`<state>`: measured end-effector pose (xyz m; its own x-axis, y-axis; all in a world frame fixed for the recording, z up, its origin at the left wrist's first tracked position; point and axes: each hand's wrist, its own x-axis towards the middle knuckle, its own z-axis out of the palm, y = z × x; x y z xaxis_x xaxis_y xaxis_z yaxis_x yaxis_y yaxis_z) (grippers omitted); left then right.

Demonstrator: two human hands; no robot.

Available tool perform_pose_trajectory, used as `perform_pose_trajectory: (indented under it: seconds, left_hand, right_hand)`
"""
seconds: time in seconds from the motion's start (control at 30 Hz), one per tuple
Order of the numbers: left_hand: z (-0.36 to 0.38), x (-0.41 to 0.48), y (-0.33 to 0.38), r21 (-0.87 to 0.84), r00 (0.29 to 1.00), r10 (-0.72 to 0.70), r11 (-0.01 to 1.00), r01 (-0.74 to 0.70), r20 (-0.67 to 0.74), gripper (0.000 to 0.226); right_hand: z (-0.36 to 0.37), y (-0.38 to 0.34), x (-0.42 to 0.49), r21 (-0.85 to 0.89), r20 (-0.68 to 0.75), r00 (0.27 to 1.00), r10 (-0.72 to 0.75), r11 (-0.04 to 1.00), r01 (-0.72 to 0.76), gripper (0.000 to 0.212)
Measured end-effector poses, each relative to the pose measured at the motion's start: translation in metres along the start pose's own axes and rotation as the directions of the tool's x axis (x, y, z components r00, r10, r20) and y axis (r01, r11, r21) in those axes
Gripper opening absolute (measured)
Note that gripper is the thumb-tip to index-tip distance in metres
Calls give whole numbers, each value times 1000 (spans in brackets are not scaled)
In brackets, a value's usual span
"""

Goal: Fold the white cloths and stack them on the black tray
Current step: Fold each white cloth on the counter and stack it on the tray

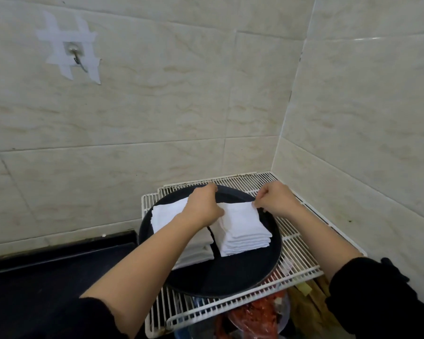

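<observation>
A round black tray sits on a white wire rack. Two stacks of folded white cloths lie on it: a left stack and a right stack. My left hand reaches across the left stack and holds the far left edge of the top cloth of the right stack, fingers curled at the tray's far rim. My right hand pinches that cloth's far right corner. My left forearm hides part of the left stack.
The wire rack stands in a tiled corner, walls close behind and to the right. A black counter lies to the left. A taped hook is on the wall. Red bags and clutter sit under the rack.
</observation>
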<state>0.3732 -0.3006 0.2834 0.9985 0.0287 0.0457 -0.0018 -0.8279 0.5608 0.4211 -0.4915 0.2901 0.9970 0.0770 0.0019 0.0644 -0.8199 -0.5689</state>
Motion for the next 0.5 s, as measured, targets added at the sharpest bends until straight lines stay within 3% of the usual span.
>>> perform_pose_trajectory:
  seconds: [0.13,0.23,0.5]
  left_hand:
    - [-28,-17,-22,-96,975,-8,995,-14,-221,36]
    - [-53,-42,-63,-74,942,-57,997,34,-332,30]
    - [-110,-163,-214,-23,848,-299,947,322,-437,27]
  right_hand:
    - [11,-45,-12,77,-50,984,-169,982,173,9]
    - [42,-91,-26,125,-5,955,-296,948,294,6]
    - [159,-229,-98,106,180,813,-554,833,543,5]
